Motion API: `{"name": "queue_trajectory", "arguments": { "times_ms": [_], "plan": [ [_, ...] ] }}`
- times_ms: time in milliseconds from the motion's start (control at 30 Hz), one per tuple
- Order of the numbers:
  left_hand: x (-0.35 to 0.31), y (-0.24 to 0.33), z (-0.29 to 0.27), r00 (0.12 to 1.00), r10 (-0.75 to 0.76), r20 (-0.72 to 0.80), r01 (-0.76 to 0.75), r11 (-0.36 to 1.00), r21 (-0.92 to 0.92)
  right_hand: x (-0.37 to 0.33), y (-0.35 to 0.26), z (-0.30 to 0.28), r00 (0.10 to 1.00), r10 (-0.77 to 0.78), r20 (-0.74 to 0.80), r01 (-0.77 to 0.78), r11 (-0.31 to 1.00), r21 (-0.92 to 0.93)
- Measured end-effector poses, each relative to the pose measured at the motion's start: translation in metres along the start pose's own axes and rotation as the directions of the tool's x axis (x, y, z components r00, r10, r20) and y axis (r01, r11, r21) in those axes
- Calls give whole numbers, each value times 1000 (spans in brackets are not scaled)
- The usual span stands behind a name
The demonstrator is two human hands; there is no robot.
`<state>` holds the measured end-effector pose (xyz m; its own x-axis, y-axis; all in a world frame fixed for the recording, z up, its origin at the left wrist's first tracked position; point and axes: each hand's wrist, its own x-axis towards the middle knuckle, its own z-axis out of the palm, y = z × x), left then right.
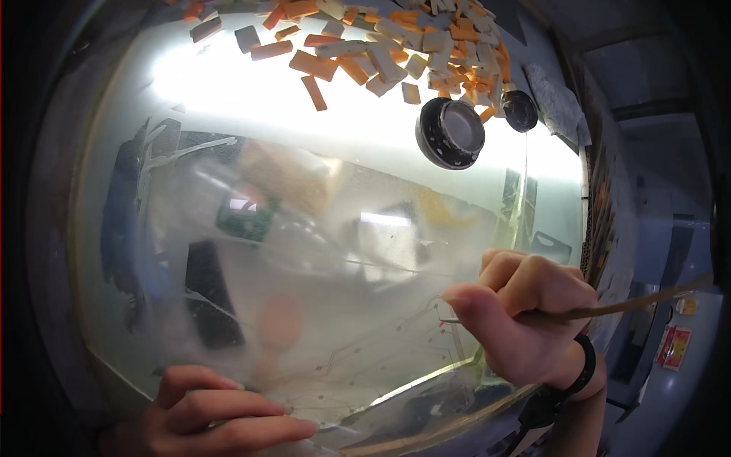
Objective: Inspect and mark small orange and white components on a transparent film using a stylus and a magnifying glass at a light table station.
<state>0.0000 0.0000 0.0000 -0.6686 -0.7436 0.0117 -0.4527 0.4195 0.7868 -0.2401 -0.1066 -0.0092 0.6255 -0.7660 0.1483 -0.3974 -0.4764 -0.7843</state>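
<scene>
My right hand is closed around a slim tool with a long brown handle and a fine, pale tip. That tip touches or hovers just over a clear sheet on a glossy, reflective tabletop, beside a small red mark; I cannot tell which. Thin drawn lines with dots run across the sheet below and left of the tip. My left hand rests on the sheet at the near left, fingers stretched out and holding nothing. A dark band is around my right wrist.
Many orange and white small blocks are heaped at the far side. Near them stand an open black round container with pale contents and a black round lid-like piece. A crumpled grey-white cloth or paper lies at the far right edge.
</scene>
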Motion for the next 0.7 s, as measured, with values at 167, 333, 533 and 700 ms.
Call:
{"name": "queue_trajectory", "arguments": {
  "times_ms": [167, 333, 533, 700],
  "plan": [
    [1, 1, 2, 982, 36, -184, -43, 999, -33, 3, 6, 8, 988, 77, -135, -44, 973, 226],
    [-8, 3, 10, 968, 79, -240, -96, 994, -60, 0, -9, 15, 905, 364, -220, -259, 881, 396],
    [-6, 16, -13, 985, 76, -157, -77, 997, 0, 15, -23, -3, 832, 537, -138, -431, 783, 448],
    [-16, 8, 4, 957, 189, -220, -190, 982, 19, 18, -24, -22, 936, 340, -95, -314, 925, 216]
  ]
}}
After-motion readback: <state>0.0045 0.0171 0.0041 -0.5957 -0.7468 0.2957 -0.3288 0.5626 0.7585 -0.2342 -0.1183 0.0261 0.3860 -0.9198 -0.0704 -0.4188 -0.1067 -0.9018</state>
